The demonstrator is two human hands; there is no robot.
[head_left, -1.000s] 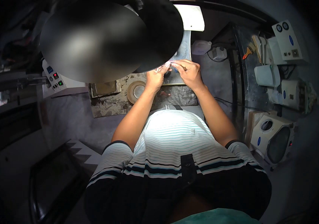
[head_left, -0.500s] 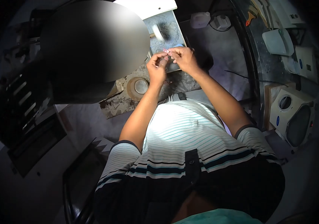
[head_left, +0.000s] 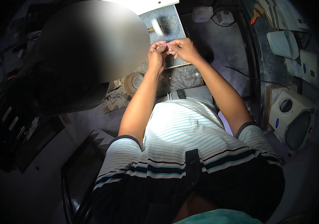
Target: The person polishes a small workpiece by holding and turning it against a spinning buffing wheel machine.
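Observation:
Between my fingertips is a small pink and white piece point(head_left: 166, 44), too small to make out in detail. My left hand point(head_left: 156, 57) is closed on its left side, and my right hand point(head_left: 183, 49) pinches it from the right. Both hands are over the front part of a grey tray-like surface point(head_left: 170, 19). Just beyond them a white wheel point(head_left: 157, 27) sits on a short shaft, its outline blurred.
A round bowl point(head_left: 133, 83) stands on the stained bench point(head_left: 182, 77) left of my left forearm. A large dark blurred shape covers the upper left. To the right are a white container point(head_left: 283, 43), an orange brush point(head_left: 255, 16) and a boxy machine point(head_left: 292, 115).
The view has shifted, bringing the white wheel out from behind the dark shape. Both hands have moved up in view, still together at the small piece.

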